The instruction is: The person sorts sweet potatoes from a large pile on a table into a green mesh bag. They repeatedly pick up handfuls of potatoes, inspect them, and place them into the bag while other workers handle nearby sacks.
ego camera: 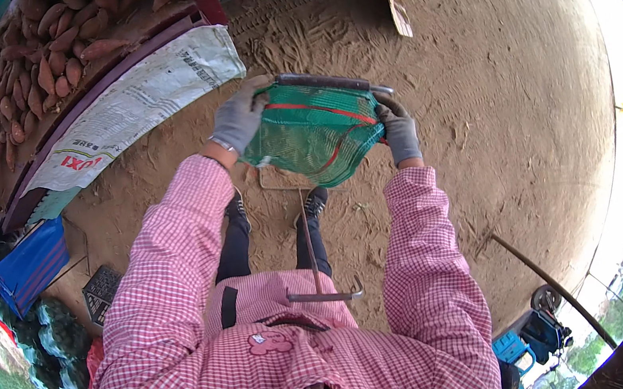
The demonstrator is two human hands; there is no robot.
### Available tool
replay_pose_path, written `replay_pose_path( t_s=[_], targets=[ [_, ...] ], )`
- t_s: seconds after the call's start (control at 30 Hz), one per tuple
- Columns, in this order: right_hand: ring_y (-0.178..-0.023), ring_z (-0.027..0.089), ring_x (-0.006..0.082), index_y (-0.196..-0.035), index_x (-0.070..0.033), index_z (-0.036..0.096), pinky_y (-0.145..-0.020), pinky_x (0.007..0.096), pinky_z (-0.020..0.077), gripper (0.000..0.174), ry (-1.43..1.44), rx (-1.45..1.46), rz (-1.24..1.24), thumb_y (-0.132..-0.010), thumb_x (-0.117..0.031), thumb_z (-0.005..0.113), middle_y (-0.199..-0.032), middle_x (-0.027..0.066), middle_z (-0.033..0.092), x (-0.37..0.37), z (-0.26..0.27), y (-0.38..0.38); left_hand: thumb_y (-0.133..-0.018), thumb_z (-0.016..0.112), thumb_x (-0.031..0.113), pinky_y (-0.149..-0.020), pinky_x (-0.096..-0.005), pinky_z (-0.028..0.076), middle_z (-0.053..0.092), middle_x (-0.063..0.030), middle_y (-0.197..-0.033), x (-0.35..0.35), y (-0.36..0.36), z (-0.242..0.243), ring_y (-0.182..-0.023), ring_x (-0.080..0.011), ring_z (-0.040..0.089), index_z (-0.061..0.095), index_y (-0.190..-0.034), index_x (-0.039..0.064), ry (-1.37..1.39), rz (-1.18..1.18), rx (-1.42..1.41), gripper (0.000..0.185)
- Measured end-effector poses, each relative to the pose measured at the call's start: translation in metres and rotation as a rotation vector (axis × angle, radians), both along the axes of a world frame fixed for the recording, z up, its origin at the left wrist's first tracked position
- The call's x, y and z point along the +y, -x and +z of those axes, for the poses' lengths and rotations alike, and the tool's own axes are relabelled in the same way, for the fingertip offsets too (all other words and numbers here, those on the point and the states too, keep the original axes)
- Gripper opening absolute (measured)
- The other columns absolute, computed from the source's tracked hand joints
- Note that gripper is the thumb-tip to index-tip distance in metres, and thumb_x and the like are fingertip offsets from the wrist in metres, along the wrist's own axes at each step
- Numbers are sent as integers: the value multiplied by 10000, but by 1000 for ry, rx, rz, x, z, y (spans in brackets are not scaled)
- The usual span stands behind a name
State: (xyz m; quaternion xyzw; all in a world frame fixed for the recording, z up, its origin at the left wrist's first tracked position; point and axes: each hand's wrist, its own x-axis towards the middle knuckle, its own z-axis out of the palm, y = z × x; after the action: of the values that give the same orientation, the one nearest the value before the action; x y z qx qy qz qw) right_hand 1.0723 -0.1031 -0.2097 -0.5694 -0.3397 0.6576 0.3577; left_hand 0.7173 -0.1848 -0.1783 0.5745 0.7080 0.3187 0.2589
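A green mesh bag (316, 127) with red stripes is spread in front of me. Its far edge lies along a dark metal bar (325, 81) with a bent end. My left hand (242, 114), in a grey glove, grips the bag's left upper corner. On the opposite side, my gloved right hand (400, 130) holds the bag's right edge just below the bent bar end. Closer to my waist is a second metal bar (323, 296) with an upturned end, on a thin upright rod (309, 237). A wire base (280, 187) shows near my shoes, partly hidden by the bag.
Sweet potatoes (45, 71) are heaped at upper left, behind a printed white woven sack (147, 104) draped over an edge. A blue folding seat (32, 266), a black crate (101, 293) and filled mesh bags (63, 334) stand left. A pole (555, 291) rises at right from the dirt floor (499, 76).
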Motion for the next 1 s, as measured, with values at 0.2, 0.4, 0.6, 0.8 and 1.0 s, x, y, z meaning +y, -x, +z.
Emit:
replay_pose_path(
  t_s=[0.2,0.4,0.6,0.8,1.0],
  targets=[
    [-984,709,145,-1460,84,551,-879,276,599,582,90,-123,83,-964,-88,803,-1162,82,726,-86,61,-26,-993,687,285,-872,-472,584,720,-173,-1232,-98,6,25,-1042,-369,732,607,-1385,181,57,-106,190,413],
    [-1058,729,433,-1189,-231,774,-900,503,572,351,12,-1226,569,-931,-445,669,-1089,241,761,-112,76,-7,-906,566,107,-1018,-511,520,687,-254,-1256,-168,-15,33,-1185,-462,648,621,-1358,66,566,73,53,458],
    [-1134,706,284,-1399,-78,652,-933,443,536,740,251,-428,-161,-943,-660,674,-1279,107,733,-151,71,42,-882,569,97,-1011,-517,519,670,-301,-1238,-217,-14,48,-1179,-483,634,692,-1226,16,717,13,8,375],
    [-1127,647,300,-1485,-15,516,-1030,411,474,888,211,-336,-168,-937,-695,677,-1288,128,673,-188,97,86,-889,627,119,-991,-545,518,639,-309,-1243,-263,-31,44,-1168,-493,623,629,-1331,34,623,-44,-1,450],
    [-1211,686,356,-1411,25,576,-1054,423,509,749,-37,-737,-48,-834,-360,862,-1294,204,711,-177,66,160,-867,719,194,-1019,-529,514,586,-336,-1305,-301,-50,52,-1197,-509,601,519,-1476,55,642,16,-8,655]
  ],
)
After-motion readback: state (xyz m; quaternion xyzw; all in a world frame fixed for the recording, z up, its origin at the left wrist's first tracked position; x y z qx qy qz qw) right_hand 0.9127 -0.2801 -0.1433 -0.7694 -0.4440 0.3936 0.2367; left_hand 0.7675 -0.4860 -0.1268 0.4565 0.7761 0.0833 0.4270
